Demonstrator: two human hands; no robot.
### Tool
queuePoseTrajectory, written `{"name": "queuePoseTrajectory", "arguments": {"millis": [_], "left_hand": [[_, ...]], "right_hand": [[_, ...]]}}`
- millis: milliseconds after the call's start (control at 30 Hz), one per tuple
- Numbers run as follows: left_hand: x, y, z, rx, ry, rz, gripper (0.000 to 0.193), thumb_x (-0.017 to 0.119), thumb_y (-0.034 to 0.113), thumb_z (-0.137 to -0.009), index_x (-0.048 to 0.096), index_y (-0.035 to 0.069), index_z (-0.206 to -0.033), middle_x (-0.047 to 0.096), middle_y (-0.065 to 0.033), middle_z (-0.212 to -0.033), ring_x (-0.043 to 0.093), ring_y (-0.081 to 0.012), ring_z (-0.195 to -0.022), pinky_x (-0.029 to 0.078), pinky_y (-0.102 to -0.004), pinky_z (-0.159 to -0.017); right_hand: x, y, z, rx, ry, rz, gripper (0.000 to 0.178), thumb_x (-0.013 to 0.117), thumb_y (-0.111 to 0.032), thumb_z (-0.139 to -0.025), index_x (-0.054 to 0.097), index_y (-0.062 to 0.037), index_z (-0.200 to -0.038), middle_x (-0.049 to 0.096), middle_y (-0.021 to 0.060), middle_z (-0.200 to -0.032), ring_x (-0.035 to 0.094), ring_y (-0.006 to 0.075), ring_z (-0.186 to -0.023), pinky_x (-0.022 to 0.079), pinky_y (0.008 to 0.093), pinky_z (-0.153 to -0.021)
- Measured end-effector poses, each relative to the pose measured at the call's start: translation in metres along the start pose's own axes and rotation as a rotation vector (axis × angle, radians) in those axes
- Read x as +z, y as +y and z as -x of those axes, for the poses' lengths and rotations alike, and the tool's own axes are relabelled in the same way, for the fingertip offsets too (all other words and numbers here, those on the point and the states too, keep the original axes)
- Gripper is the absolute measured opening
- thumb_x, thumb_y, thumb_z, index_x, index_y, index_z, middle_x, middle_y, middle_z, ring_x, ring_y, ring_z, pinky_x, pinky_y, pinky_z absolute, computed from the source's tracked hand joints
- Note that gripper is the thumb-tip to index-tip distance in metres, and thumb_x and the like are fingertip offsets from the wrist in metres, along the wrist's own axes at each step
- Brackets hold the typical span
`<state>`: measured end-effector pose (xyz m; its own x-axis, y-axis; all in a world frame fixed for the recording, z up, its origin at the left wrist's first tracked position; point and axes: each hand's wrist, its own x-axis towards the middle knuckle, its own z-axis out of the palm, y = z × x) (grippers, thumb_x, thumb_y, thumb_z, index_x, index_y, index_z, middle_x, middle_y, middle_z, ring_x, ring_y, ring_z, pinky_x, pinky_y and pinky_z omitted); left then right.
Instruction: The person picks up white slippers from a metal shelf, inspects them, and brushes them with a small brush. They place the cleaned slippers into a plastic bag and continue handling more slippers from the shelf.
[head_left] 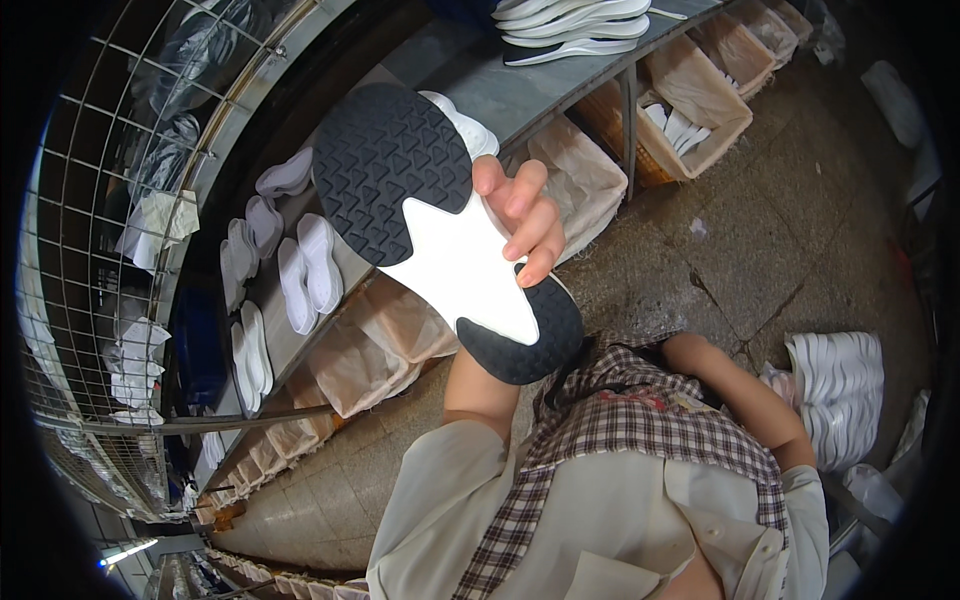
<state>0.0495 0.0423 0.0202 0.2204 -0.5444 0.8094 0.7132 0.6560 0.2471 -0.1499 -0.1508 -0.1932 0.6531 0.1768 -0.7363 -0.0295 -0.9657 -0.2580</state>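
Note:
My left hand (527,220) is raised and grips a shoe sole (450,250) by its right edge. The fingers curl over that edge, while the palm and thumb are hidden behind the sole. Its underside faces me: black patterned rubber at both ends and a white pointed section between. The sole slants from upper left to lower right. On the right, my forearm bends in to the checked apron (640,430) at my waist. Only the wrist or back of my right hand (684,348) shows there; its fingers are hidden.
Pairs of white soles (308,272) lie along a grey bench (440,65), with a stack of soles (575,30) farther along. Lined baskets (590,180) stand beneath it. Bundled white soles (838,400) sit on the floor at right. A wire mesh rack (90,200) rises at left.

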Motion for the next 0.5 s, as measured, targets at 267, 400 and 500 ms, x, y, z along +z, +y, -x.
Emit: {"name": "queuePoseTrajectory", "arguments": {"millis": [267,400,500], "left_hand": [[-0.003,-0.001,0.003,0.041,0.04,-0.027,0.029,0.053,0.024,-0.089,0.047,0.007,-0.113,0.049,-0.0097,-0.09,0.053,-0.0174,-0.07,0.052,-0.0312,-0.048],[0.004,-0.008,0.006,0.108,0.303,-0.227,0.034,0.053,0.028,-0.09,0.046,0.008,-0.116,0.054,-0.0094,-0.087,0.054,-0.018,-0.071,0.049,-0.0331,-0.052],[0.006,-0.017,0.008,0.131,1.043,-0.843,0.04,0.053,0.024,-0.092,0.042,0.001,-0.123,0.058,-0.0123,-0.109,0.06,-0.023,-0.088,0.05,-0.0388,-0.077]], "right_hand": [[-0.027,0.013,0.031,-0.177,0.147,-0.483,0.028,0.055,-0.024,-0.086,0.064,0.002,-0.088,0.066,0.0149,-0.082,0.065,0.0279,-0.077,0.05,0.0376,-0.071],[-0.054,0.003,0.055,-0.396,0.575,-1.301,0.022,0.049,-0.024,-0.095,0.058,-0.004,-0.092,0.057,0.0024,-0.067,0.054,0.011,-0.061,0.044,0.027,-0.057],[-0.088,-0.003,0.095,-0.494,0.783,-1.628,0.019,0.044,-0.026,-0.098,0.051,-0.0088,-0.095,0.041,-0.0044,-0.061,0.037,0.0046,-0.051,0.033,0.0204,-0.048]]}}
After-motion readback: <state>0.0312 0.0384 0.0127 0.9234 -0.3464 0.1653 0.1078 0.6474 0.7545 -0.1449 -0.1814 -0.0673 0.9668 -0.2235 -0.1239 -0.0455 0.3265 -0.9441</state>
